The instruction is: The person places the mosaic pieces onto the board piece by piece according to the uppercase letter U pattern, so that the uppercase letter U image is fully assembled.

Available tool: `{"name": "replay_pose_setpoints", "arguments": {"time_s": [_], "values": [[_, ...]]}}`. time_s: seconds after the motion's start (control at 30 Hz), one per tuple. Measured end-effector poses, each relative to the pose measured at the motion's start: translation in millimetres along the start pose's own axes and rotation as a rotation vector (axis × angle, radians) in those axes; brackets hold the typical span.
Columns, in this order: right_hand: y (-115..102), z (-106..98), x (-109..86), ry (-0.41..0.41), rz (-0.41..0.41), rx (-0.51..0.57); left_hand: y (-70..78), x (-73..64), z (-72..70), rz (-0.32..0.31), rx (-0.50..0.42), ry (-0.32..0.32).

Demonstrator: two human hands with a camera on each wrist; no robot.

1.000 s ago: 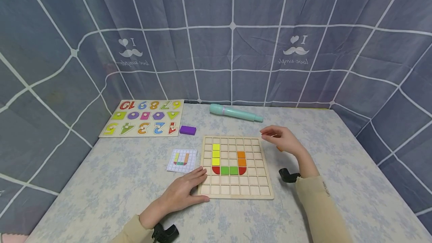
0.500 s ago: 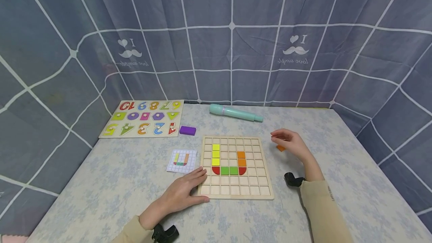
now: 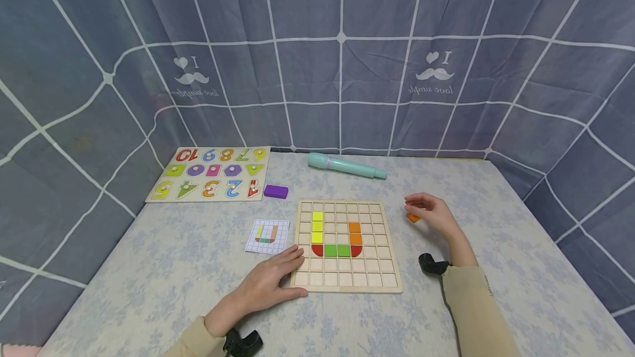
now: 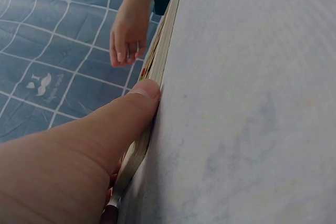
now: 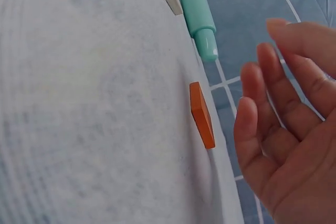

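Note:
A wooden grid board (image 3: pixel 347 280) lies on the table, with yellow (image 3: pixel 317 226), orange (image 3: pixel 354 233), green (image 3: pixel 337 250) and red pieces forming a U in its cells. My left hand (image 3: pixel 265 285) rests at the board's near left corner, fingers extended over the left edge. Its thumb (image 4: pixel 139 95) touches the front edge in the left wrist view. Right of the board, my right hand (image 3: pixel 431 215) hovers with loosely bent fingers, holding nothing. Just below those fingers lies a loose orange block (image 5: pixel 202 116), partly covered by the hand in the head view.
Left of the board lies a small pattern card (image 3: pixel 268 236) showing a similar U. A purple block (image 3: pixel 275 191) sits beside a number puzzle board (image 3: pixel 205 174) at the back left. Behind the grid board lies a teal toy microphone-shaped stick (image 3: pixel 347 166). A blue grid curtain (image 3: pixel 317 70) surrounds the table.
My right hand has moved right, away from the grid board, and lowered toward the loose orange block. My left hand and the pieces on the board have stayed put.

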State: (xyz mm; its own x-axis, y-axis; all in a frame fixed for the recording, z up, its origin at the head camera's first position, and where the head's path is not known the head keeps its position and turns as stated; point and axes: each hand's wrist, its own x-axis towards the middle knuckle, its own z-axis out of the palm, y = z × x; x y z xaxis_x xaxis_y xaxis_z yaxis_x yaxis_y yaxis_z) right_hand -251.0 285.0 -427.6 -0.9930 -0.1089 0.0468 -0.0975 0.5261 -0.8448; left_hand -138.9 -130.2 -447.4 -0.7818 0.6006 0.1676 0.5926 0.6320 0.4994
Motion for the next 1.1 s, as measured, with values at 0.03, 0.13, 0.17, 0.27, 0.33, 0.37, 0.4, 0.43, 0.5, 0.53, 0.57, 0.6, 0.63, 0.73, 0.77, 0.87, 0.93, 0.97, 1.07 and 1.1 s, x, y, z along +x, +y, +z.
{"name": "replay_pose_setpoints", "arguments": {"time_s": [0.03,0.13,0.17,0.27,0.33,0.37,0.4,0.43,0.5,0.53,0.57,0.6,0.63,0.73,0.77,0.87,0.93,0.97,1.07,1.1], "values": [[1,0,-0.1,0.002,-0.003,-0.005,0.0,0.0,0.0,0.0,0.002,0.0],[5,1,-0.6,0.007,0.001,-0.008,0.1,-0.2,-0.2,-0.001,0.005,0.001],[6,1,-0.7,0.01,0.002,-0.011,0.2,-0.2,-0.3,-0.002,0.006,0.002],[10,1,-1.1,0.016,-0.002,-0.016,0.6,-0.3,-0.5,-0.001,0.003,0.005],[11,1,-1.5,0.024,-0.004,-0.018,0.9,-0.4,-0.7,0.001,0.001,0.006],[12,1,-1.8,0.027,-0.004,-0.019,1.0,-0.3,-0.8,0.003,0.001,0.008],[13,2,-2.1,0.029,-0.006,-0.022,1.1,-0.4,-0.8,0.004,0.0,0.008],[14,2,-2.5,0.03,-0.007,-0.026,1.2,-0.4,-0.9,0.005,-0.001,0.009],[15,2,-3.5,0.03,-0.007,-0.029,1.3,-0.5,-0.9,0.007,-0.001,0.012],[15,2,-3.8,0.029,-0.007,-0.031,1.3,-0.6,-0.9,0.008,-0.001,0.013],[16,2,-4.0,0.029,-0.006,-0.032,1.2,-0.6,-0.9,0.008,-0.001,0.014],[17,2,-4.1,0.029,-0.006,-0.033,1.3,-0.7,-0.9,0.008,-0.001,0.015],[17,2,-4.2,0.029,-0.004,-0.033,1.2,-0.8,-0.9,0.01,0.0,0.015],[19,2,-4.0,0.033,0.001,-0.038,1.1,-0.7,-0.8,0.014,0.0,0.016],[19,2,-4.1,0.035,0.003,-0.04,1.1,-0.7,-0.8,0.015,0.0,0.016],[21,2,-4.4,0.035,0.001,-0.056,1.0,-0.6,-0.9,0.017,-0.004,0.017],[22,2,-4.3,0.039,0.0,-0.065,0.9,-0.6,-0.9,0.016,-0.007,0.016],[23,2,-4.2,0.04,0.001,-0.069,0.9,-0.6,-0.9,0.015,-0.008,0.016],[25,2,-3.6,0.034,0.005,-0.089,0.7,-0.6,-0.7,0.014,-0.007,0.015],[25,2,-3.4,0.036,0.014,-0.095,0.6,-0.6,-0.6,0.014,-0.004,0.015]]}}
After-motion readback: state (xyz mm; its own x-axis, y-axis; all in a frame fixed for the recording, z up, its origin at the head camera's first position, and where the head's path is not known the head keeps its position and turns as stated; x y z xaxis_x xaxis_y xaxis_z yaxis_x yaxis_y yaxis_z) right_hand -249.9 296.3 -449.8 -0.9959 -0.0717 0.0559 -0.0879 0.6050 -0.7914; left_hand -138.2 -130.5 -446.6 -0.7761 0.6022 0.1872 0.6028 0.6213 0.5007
